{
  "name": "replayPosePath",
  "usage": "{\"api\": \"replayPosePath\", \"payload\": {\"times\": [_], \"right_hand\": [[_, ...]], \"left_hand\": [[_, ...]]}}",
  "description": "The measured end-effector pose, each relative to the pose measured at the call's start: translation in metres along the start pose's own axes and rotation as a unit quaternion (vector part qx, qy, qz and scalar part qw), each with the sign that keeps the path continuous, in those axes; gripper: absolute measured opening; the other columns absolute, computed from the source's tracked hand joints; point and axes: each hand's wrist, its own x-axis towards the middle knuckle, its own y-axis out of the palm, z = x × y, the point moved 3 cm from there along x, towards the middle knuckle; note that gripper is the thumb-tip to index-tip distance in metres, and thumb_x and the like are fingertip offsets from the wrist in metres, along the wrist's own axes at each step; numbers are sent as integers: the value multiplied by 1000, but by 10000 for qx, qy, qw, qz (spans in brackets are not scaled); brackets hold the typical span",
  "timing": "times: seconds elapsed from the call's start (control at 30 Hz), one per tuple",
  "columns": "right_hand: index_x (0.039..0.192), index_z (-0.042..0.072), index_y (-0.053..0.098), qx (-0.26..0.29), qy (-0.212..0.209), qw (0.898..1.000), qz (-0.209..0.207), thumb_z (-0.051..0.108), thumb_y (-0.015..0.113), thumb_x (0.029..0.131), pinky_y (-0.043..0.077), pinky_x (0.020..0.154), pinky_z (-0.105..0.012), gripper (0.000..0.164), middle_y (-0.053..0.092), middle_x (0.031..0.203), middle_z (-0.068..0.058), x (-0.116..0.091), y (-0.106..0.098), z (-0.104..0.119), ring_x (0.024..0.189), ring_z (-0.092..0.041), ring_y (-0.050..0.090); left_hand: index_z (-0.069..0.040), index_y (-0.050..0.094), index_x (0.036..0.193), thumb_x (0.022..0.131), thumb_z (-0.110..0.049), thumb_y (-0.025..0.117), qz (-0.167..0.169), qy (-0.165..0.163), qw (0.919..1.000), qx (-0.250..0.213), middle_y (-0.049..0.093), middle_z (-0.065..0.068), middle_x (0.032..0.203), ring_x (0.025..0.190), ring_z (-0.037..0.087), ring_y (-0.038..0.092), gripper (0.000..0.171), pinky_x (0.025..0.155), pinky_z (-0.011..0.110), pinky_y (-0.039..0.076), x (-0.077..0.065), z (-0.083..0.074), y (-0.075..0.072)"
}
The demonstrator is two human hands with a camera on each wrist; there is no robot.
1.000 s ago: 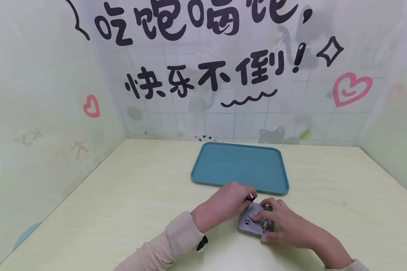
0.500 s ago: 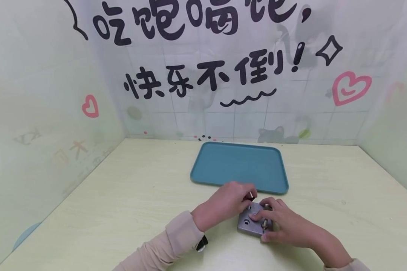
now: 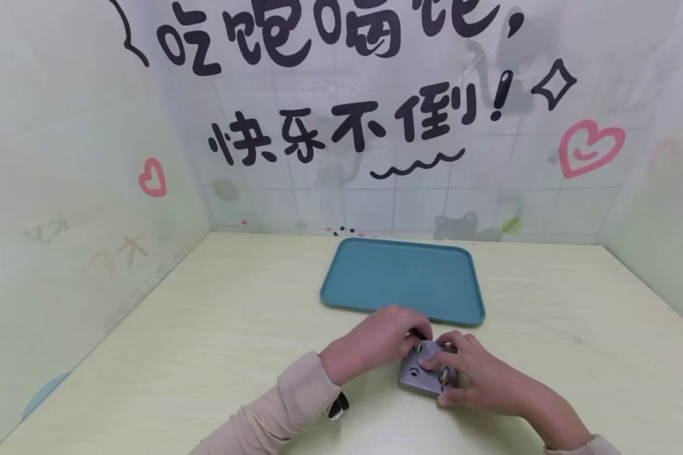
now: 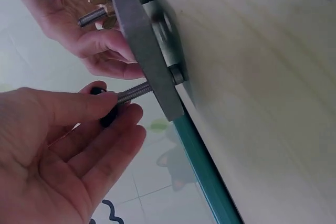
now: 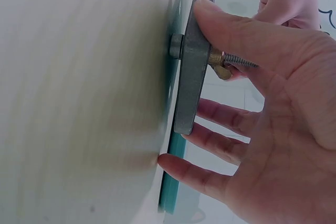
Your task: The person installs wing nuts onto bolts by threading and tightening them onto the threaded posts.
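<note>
A grey metal plate (image 3: 424,378) with holes is raised off the table on bolt heads (image 4: 177,74), their threaded shanks pointing up. My right hand (image 3: 484,379) grips the plate by its edges, thumb and fingers spread around it. Beside the right fingers, a brass wing nut (image 5: 220,65) sits on one bolt against the plate. With thumb and forefinger, my left hand (image 3: 375,344) pinches a black wing nut (image 4: 108,117) at the upper end of another threaded bolt (image 4: 135,93). The fingers partly cover this nut.
A blue-green tray (image 3: 398,278) lies on the pale wooden table (image 3: 233,341) just beyond the plate. Printed wall sheets (image 3: 341,208) close off the back and both sides. A blue rounded shape (image 3: 44,395) shows at the far left edge.
My left fingers have turned slightly around the black wing nut, which shows at another angle. The right hand and plate stay in place.
</note>
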Motion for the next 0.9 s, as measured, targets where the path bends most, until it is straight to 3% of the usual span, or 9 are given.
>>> {"api": "replayPosePath", "payload": {"times": [0.17,0.23,0.4,0.57,0.9], "right_hand": [[109,29,61,-82,-56,9999,-56,43,67,75,43,78,-40,37,45,120,-9,0,-1,1,104,-26,40],[108,29,60,-97,-64,9999,-62,43,66,75,43,78,-42,36,45,119,-9,0,-2,1,104,-27,40],[109,29,60,-54,-62,10000,-15,44,65,76,43,77,-40,36,45,119,-8,0,-2,2,104,-26,40],[109,30,60,-26,-12,10000,34,45,65,76,43,76,-37,36,45,119,-8,0,-2,2,103,-26,39],[110,30,60,1,-23,10000,32,46,64,76,42,76,-36,38,44,119,-7,0,0,2,103,-25,39]], "left_hand": [[-17,61,112,83,-18,64,251,-184,9994,-118,62,-5,110,98,6,57,29,81,17,45,-1,1,-2],[-18,57,117,84,-28,64,233,-345,9991,-55,58,-3,113,96,7,56,35,79,18,45,-2,1,-3],[-19,64,103,84,-42,59,-10,-597,9974,406,54,-3,94,76,5,46,30,63,14,40,-5,-1,-5],[-19,67,90,85,-37,60,-119,-549,9968,577,57,-5,85,72,4,46,20,60,13,38,-5,-4,-5],[-16,68,89,85,-26,61,-58,-665,9976,202,60,-6,87,78,3,54,12,67,12,42,-4,-2,-4]]}}
